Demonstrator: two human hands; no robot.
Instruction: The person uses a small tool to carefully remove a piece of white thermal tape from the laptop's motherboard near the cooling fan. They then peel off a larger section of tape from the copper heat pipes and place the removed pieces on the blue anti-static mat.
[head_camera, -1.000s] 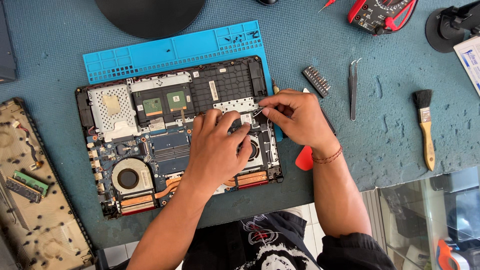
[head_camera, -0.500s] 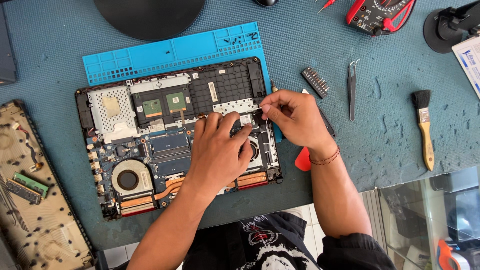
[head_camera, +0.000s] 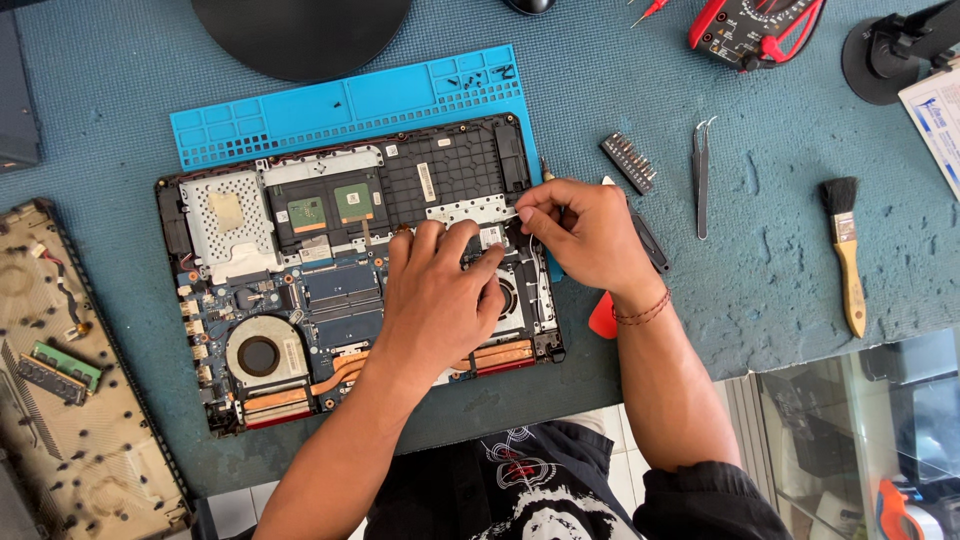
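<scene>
An opened laptop (head_camera: 330, 270) lies on the grey-blue bench with its circuit board, two fans and copper heat pipes bared. My left hand (head_camera: 437, 300) rests flat over the right part of the board, fingertips pressing beside a small card near the right fan. My right hand (head_camera: 585, 232) pinches a thin black wire at the laptop's right edge, just above that fan. What lies under my left palm is hidden.
A blue silicone work mat (head_camera: 350, 105) lies under the laptop's far side. The removed bottom cover (head_camera: 70, 400) with memory sticks sits left. A bit holder (head_camera: 628, 162), tweezers (head_camera: 701, 175), a brush (head_camera: 846, 250), a red pry tool (head_camera: 603, 318) and a multimeter (head_camera: 755, 25) lie right.
My right hand has shifted slightly toward the laptop's right edge and tightened its pinch on the wire. My left hand's fingers moved a little over the board.
</scene>
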